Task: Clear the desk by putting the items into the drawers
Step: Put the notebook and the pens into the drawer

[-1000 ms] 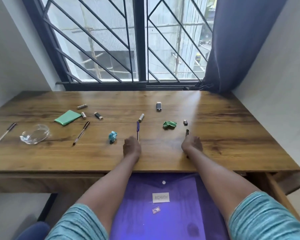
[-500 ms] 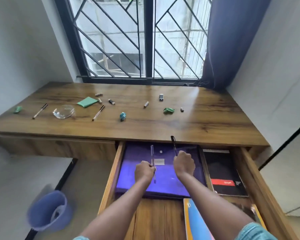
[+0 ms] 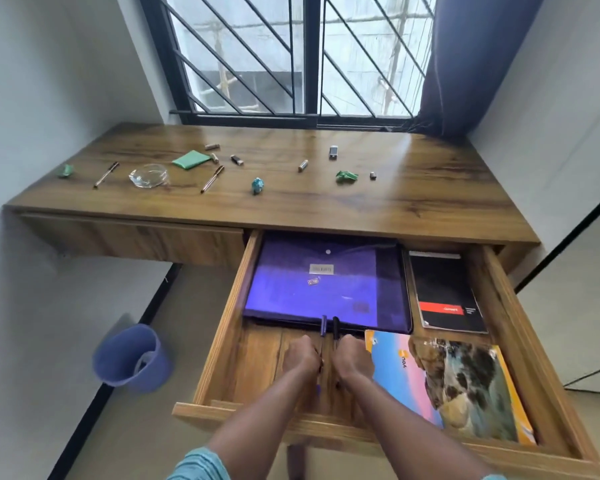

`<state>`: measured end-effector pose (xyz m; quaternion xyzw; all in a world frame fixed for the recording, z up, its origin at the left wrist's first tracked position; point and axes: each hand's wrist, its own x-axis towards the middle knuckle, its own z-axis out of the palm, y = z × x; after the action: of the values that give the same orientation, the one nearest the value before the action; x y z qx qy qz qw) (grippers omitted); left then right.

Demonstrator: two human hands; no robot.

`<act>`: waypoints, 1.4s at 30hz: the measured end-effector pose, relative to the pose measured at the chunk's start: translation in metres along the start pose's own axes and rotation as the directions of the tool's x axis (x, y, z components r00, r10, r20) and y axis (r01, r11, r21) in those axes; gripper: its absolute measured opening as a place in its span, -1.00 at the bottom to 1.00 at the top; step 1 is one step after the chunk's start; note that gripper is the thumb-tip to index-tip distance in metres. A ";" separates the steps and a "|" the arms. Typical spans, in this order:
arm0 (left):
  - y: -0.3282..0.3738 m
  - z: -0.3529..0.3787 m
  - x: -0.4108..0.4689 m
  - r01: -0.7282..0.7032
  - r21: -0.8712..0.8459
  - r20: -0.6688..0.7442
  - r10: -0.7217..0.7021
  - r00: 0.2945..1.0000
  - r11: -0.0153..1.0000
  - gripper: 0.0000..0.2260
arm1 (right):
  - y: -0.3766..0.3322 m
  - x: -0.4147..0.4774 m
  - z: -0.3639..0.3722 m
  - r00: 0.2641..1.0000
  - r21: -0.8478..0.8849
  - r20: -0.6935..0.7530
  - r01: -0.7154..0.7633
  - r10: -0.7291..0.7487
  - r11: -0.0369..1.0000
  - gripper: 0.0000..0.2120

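Task early: left grip (image 3: 300, 358) clamps purple pen (image 3: 323, 327), right grip (image 3: 354, 363) clamps black pen (image 3: 335, 328), inside open drawer (image 3: 267, 358), lower centre; many small items await stowing on bench (image 3: 413, 202) above.

I think this is a study room in a home. I see a wooden desk (image 3: 413, 209) by a barred window (image 3: 257, 46), a dark curtain (image 3: 471, 64) far right, and an open drawer (image 3: 222, 327) holding a purple folder (image 3: 309, 292) and a black notebook (image 3: 440, 289).
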<state>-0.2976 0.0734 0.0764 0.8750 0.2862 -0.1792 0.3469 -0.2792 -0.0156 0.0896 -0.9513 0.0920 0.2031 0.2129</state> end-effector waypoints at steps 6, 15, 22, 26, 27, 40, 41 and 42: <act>-0.012 0.012 -0.006 -0.004 -0.092 -0.057 -0.001 0.998 0.996 -0.71 | 0.007 -0.012 0.015 0.999 -0.018 0.037 -0.022 0.022 1.000 -0.70; -0.011 0.015 -0.012 -0.024 0.035 -0.087 0.027 0.996 0.999 -0.68 | 0.005 -0.020 0.017 0.999 -0.070 0.038 0.040 -0.037 0.997 -0.71; -0.013 0.014 -0.020 -0.051 0.192 -0.105 0.072 0.992 0.980 -0.78 | 0.009 -0.029 0.017 0.999 -0.078 0.030 0.047 -0.045 0.996 -0.75; -0.014 0.014 -0.026 -0.074 0.247 -0.095 0.100 0.990 0.966 -0.79 | 0.010 -0.034 0.016 0.998 -0.091 0.026 0.054 -0.052 0.994 -0.76; -0.015 0.015 -0.027 -0.077 0.252 -0.096 0.104 0.990 0.965 -0.79 | 0.010 -0.035 0.015 0.998 -0.095 0.028 0.055 -0.052 0.994 -0.77; -0.018 0.000 -0.035 -0.044 0.259 -0.147 0.084 0.986 0.965 -0.81 | 0.002 -0.041 0.007 0.995 -0.152 -0.006 0.097 -0.099 0.984 -0.77; -0.019 -0.003 -0.033 -0.040 0.252 -0.154 0.081 0.985 0.967 -0.81 | -0.001 -0.041 0.006 0.993 -0.161 -0.018 0.111 -0.116 0.981 -0.76; -0.019 -0.005 -0.032 -0.034 0.240 -0.162 0.075 0.984 0.970 -0.81 | -0.004 -0.041 0.004 0.991 -0.167 -0.028 0.125 -0.132 0.978 -0.76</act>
<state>-0.3336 0.0763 0.0865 0.9297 0.2671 -0.1270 0.2195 -0.3162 -0.0062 0.1050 -0.9734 0.0174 0.1772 0.1441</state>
